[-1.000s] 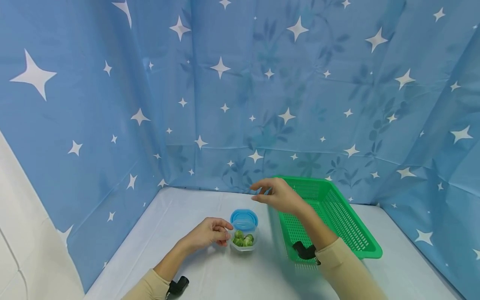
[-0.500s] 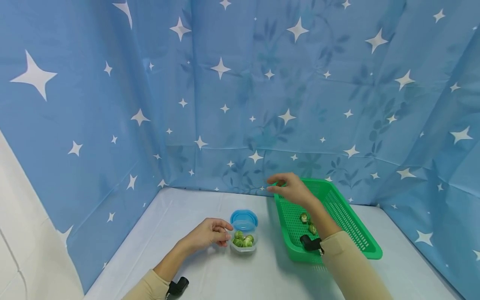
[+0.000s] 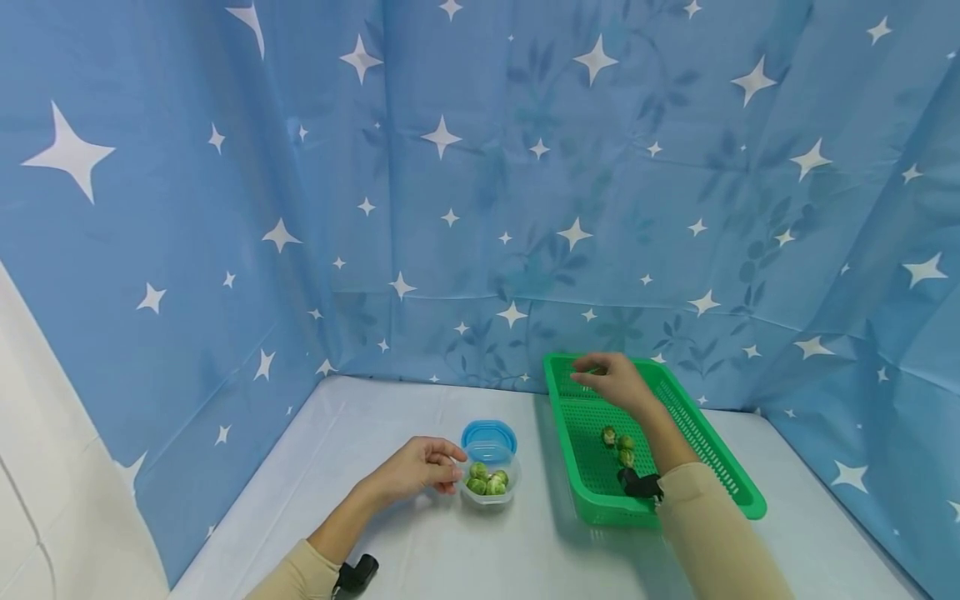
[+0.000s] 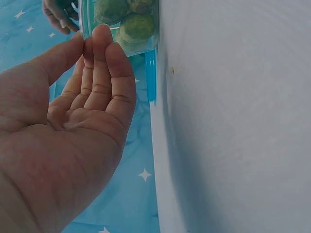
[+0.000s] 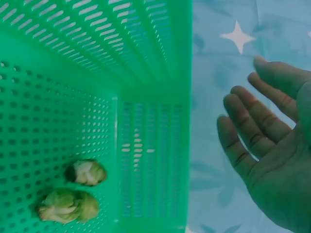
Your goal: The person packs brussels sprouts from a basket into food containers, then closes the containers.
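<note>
A small clear food container [image 3: 487, 497] with its blue lid [image 3: 489, 433] folded back stands on the table, with several Brussels sprouts [image 3: 486, 481] inside. My left hand [image 3: 414, 469] holds its left side by the rim; in the left wrist view the thumb and fingertips meet at the container's edge. My right hand [image 3: 617, 382] hangs over the back part of the green plastic basket [image 3: 573, 467], fingers loosely bent and nothing between them, as the right wrist view also shows. Loose Brussels sprouts [image 5: 68, 206] lie on the basket's floor.
A white cloth [image 3: 390, 542] covers the table. Behind and beside it hangs a blue curtain [image 3: 480, 250] with white stars. The basket's raised rim [image 3: 738, 479] stands to the right of the container.
My right hand has moved right, from near the basket's left rim to over its inside. Sprouts in the basket have come into view as the arm shifted. The left hand has stayed put.
</note>
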The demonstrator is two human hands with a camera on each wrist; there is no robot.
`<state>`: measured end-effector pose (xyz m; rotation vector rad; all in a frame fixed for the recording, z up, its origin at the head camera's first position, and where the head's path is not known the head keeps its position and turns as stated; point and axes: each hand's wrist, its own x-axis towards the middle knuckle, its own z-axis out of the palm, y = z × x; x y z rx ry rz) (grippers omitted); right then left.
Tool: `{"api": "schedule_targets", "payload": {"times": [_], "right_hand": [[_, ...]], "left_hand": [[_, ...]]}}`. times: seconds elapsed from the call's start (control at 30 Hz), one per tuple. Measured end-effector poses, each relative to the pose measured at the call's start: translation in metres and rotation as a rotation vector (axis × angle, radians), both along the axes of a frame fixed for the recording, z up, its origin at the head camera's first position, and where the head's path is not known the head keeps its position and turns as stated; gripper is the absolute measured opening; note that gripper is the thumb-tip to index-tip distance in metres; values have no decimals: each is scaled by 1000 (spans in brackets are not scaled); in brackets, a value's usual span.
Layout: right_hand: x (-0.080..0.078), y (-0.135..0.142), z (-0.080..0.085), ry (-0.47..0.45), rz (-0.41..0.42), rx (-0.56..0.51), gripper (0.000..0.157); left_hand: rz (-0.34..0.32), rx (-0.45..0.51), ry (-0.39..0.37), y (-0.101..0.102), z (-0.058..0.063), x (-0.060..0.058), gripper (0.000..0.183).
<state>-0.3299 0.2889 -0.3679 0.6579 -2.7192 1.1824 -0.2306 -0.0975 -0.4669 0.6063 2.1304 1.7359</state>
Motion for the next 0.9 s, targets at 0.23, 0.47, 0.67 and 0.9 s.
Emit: {"api": "schedule_targets", "payload": {"times": [0.23, 0.47, 0.67, 0.9], "right_hand": [[-7, 12, -14, -43, -62, 27, 38], [-11, 14, -23, -38, -88, 94, 40], [-11, 16, -25, -42, -98, 146, 38], [-10, 24, -31, -110, -130, 221, 36]], "left_hand": [[-1, -8, -2, 0, 0, 0, 35], [-12, -11, -5, -1, 1, -1, 37], [8, -29, 9, 0, 4, -1, 36], [13, -28, 5, 1, 3, 1, 39]]}}
